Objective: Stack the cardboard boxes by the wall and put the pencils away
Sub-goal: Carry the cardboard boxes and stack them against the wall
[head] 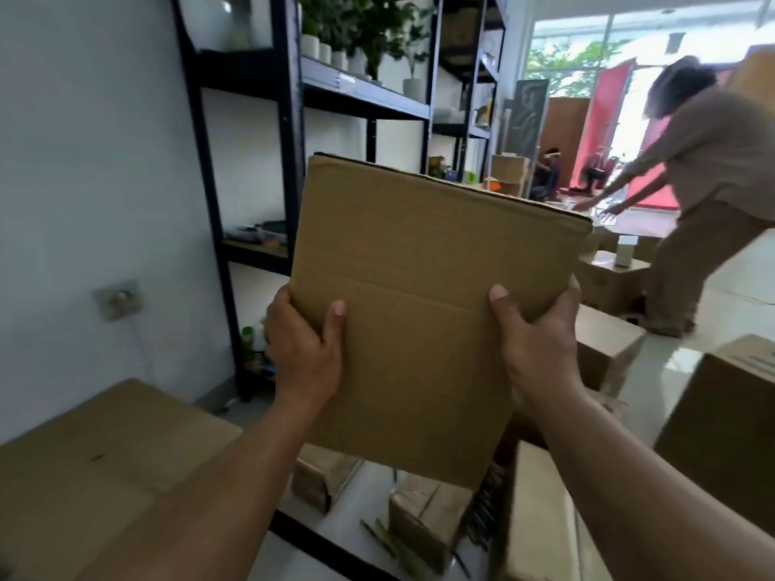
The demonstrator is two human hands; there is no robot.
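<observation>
I see the cardboard box (419, 308) held up off the floor, tilted, broad face toward the camera. Left hand (304, 350) grips its left edge and right hand (537, 341) its right edge. Thumbs lie on the near face, fingers hidden behind. Hands well apart, box between them. It hangs before the black shelving rack (289, 119), near the white wall (84, 161). Below it, thin green pencils (390, 543) lie on the floor beside a paper-wrapped bundle (423, 517).

White wall (84, 161), black shelving (289, 119) (potted plants), bright window (587, 44)
</observation>
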